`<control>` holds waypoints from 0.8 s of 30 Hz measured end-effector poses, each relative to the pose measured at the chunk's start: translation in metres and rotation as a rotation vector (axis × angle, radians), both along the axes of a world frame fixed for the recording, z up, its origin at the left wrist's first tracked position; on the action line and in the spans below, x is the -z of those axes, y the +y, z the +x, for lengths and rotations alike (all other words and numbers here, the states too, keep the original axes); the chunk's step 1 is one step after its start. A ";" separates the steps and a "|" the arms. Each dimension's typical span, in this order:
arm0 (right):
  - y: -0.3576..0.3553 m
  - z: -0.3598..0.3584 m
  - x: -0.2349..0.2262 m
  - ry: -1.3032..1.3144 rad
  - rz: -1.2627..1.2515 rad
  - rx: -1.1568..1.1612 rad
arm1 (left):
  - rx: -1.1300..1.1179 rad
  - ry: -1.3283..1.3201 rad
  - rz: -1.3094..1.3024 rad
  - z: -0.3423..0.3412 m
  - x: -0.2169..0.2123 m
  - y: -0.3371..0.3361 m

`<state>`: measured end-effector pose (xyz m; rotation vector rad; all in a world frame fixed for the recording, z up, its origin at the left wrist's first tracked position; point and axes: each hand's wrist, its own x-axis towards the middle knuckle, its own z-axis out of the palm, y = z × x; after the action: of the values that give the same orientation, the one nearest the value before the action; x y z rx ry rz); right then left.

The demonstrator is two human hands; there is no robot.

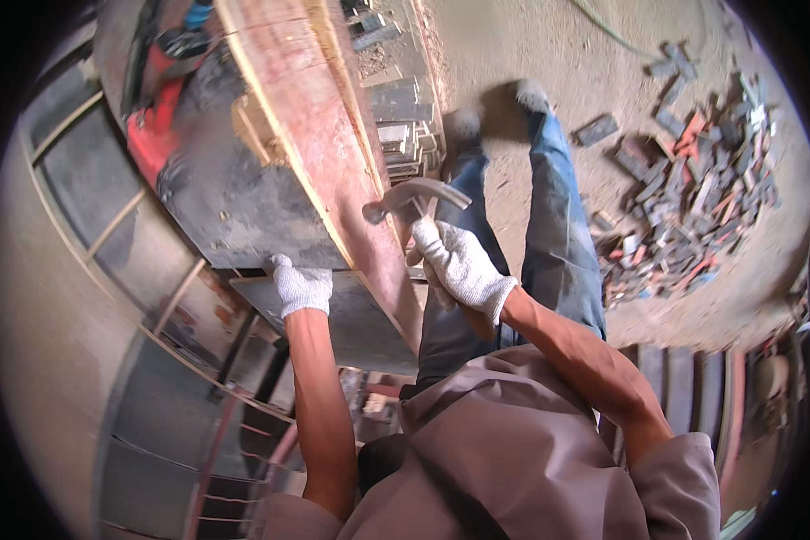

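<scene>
- Closed round the handle of a claw hammer (423,188): the right hand (463,270), in a white knit glove (479,279).
- Set at the seam between an upper dark panel (252,216) and a lower dark panel (360,324): the left hand (302,288), gloved alike, one digit pointing up; fingertips partly hidden, so cannot tell whether gripping or merely resting.
- Head view: hammer held up in front of the legs (562,207), near the right edge of a pinkish plank (315,117); cannot tell whether touching it.
- Hammer's head lying crosswise, long axis left to right; round striking face to the left, toward the plank, curved claw to the right; handle running down into the fist.
- Plank's long axis slanting from the top down to the right.
- Counted: one hammer, two gloves, one pinkish plank, two dark panels, two legs in jeans, two shoes (531,96).
- Heaped on the ground at right: block-like scraps (684,202), dark and reddish, too many to count.
- At upper left, blurred: one red-and-black object (153,135).
</scene>
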<state>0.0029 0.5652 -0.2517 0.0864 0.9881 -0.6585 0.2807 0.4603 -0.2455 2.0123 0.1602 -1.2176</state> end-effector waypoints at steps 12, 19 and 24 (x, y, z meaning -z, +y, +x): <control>0.005 0.046 0.012 0.441 -0.343 0.228 | 0.168 -0.153 0.210 -0.020 -0.028 -0.014; -0.006 0.040 0.020 0.178 -0.266 -0.067 | 0.125 -0.166 0.206 -0.036 -0.030 -0.012; -0.003 0.057 0.009 0.274 -0.262 -0.028 | 0.174 -0.072 0.192 -0.021 -0.019 -0.006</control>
<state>0.0598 0.5618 -0.2604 -0.2535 1.1542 -0.7825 0.2599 0.4540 -0.2268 2.2731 0.0702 -1.2756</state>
